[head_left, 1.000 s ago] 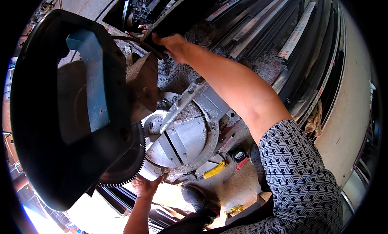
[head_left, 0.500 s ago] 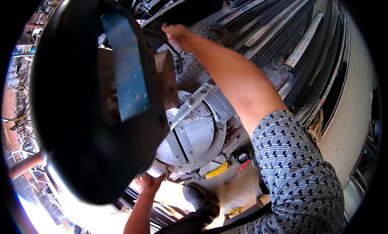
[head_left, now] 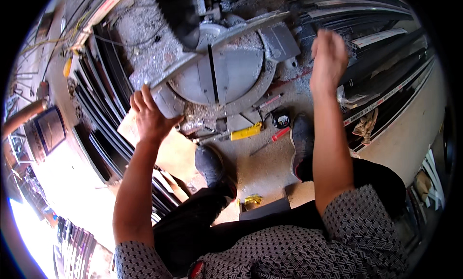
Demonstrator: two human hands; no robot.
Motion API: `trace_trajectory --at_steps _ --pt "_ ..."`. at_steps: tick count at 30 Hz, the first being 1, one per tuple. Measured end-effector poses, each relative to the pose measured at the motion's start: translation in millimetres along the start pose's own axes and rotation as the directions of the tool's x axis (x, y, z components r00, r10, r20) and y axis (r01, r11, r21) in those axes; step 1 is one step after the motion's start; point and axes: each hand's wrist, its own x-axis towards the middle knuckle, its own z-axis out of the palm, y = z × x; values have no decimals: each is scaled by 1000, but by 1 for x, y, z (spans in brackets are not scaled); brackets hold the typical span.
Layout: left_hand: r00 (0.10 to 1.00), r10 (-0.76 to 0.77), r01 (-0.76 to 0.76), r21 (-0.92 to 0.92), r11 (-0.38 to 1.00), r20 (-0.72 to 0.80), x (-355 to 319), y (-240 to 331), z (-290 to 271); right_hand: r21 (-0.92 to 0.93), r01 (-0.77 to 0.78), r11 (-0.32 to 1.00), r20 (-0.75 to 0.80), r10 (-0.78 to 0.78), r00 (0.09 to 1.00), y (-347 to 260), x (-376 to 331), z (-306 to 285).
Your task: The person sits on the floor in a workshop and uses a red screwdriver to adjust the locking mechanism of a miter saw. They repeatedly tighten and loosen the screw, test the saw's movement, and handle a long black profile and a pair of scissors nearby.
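A grey mitre saw [head_left: 226, 71] stands on the dusty floor below me, with its toothed blade [head_left: 176, 11] at the top edge of the view. My left hand [head_left: 150, 117] grips the left end of the saw's fence [head_left: 166, 101], thumb beneath and fingers over it. My right hand [head_left: 330, 57] hangs in the air to the right of the saw, blurred, with loosely curled fingers and nothing in it. It touches nothing.
A tape measure [head_left: 280, 119], a yellow tool [head_left: 246, 132] and a red-handled screwdriver [head_left: 279, 133] lie in front of the saw by my shoes [head_left: 210, 163]. Long dark metal profiles lie on the left [head_left: 96, 105] and on the right [head_left: 386, 52]. A board [head_left: 178, 156] lies under my left wrist.
The saw head, which filled the left of the view with my right hand on its handle, now sits at the top edge. My right hand has let go and moved right.
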Motion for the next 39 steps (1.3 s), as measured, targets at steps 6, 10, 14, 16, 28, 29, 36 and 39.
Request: trace_trajectory --at_steps 6,10,14,16,28,29,36,39 --pt "1000 3 -4 -48 999 -26 -2 -4 -1 -316 -210 925 356 321 878 75 -186 -17" --pt "998 21 -26 -91 996 -55 -6 -9 1 -359 -411 838 636 542 549 92 -247 4" --pt "999 31 -36 -137 990 -33 -5 -10 -2 -338 -567 751 660 619 426 84 -256 23" --pt "999 23 -27 -140 990 -33 -5 -9 -2 -325 -595 735 667 624 407 88 -257 25" --pt "997 66 -68 -96 993 -26 -4 -19 -3 -280 -769 574 713 661 233 98 -249 29" --pt "998 58 -59 -99 993 -18 -4 -17 -4 -289 -759 584 708 664 241 99 -248 29" --pt "998 51 -56 -111 992 -46 -5 -20 1 -236 -752 615 635 684 360 106 -266 38" --pt "997 54 -60 -114 992 -56 -4 -19 3 -237 -735 635 595 693 407 105 -270 42"
